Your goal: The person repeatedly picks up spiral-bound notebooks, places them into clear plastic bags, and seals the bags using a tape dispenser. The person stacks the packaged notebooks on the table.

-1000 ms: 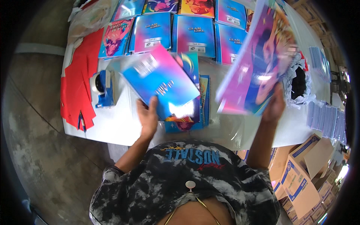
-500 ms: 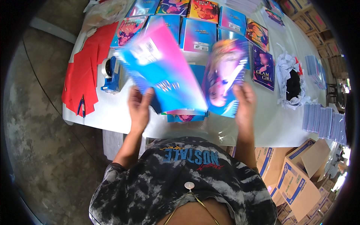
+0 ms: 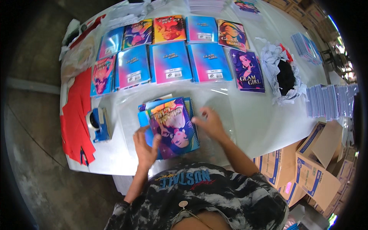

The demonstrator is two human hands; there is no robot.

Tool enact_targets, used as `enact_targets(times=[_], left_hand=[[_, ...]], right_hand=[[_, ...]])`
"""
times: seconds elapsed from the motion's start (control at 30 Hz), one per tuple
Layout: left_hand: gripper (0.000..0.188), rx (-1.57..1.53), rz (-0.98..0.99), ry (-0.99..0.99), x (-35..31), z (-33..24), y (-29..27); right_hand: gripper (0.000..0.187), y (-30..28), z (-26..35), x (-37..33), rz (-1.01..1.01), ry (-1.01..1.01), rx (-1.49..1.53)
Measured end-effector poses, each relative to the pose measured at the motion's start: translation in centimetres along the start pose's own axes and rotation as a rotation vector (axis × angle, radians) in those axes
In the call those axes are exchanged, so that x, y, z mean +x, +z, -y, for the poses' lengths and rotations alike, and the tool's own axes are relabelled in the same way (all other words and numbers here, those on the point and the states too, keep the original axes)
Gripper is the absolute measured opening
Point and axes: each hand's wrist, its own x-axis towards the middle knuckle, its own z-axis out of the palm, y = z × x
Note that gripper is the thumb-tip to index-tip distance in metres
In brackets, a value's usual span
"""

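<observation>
A small stack of spiral notebooks [image 3: 172, 132] lies in front of me, its top cover purple with a drawn figure turned upside down to me. The notebooks beneath stick out unevenly at the upper and left edges. My left hand [image 3: 145, 149] is at the stack's lower left edge, thumb and fingers apart. To the right, my right hand [image 3: 212, 124] has its fingers spread, the tips close to the spiral edge; whether they touch it I cannot tell. Under the stack a clear plastic sheet [image 3: 226, 101] spreads over the white tabletop.
Two rows of notebook piles [image 3: 170, 63] stand beyond the stack. At the left lie red sheets [image 3: 76, 119], a blue tape dispenser [image 3: 100, 124] and a small cutting tool [image 3: 84, 156]. Right are a paper-lined hole or container [image 3: 285, 76], bundled notebooks [image 3: 326, 100] and cardboard boxes [image 3: 312, 172] below the table.
The blue-pink notebook and the purple notebook that were raised in my two hands are down; the purple one now tops the stack. Both hands have let go, and the view has shifted.
</observation>
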Motion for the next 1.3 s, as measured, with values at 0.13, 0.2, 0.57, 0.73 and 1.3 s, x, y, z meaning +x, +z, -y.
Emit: enact_targets(times=[0.13, 0.2, 0.57, 0.73, 1.3], left_hand=[[0.053, 0.193, 0.212, -0.028, -1.2, -1.9, 2.1], [0.053, 0.187, 0.191, -0.050, -1.3, -2.3, 2.4], [0.065, 0.038, -0.120, 0.023, 3.1, -2.1, -2.1], [0.043, -0.232, -0.157, 0.154, 5.3, -5.5, -6.0], [0.075, -0.838, 0.281, -0.410, -1.0, 3.5, 1.8]], right_hand=[[0.030, -9.4, -4.1, 16.4, -0.425, -0.195, -0.440], [0.037, -12.9, -6.5, 23.5, -0.661, -0.393, -0.739], [0.025, -16.9, 7.1, 19.3, -0.464, -0.954, -0.636], [0.034, -10.0, 15.6, 1.8, -0.230, -1.119, 0.057], [0.063, 4.2, 4.7, -3.7, 0.106, 0.138, 0.712]])
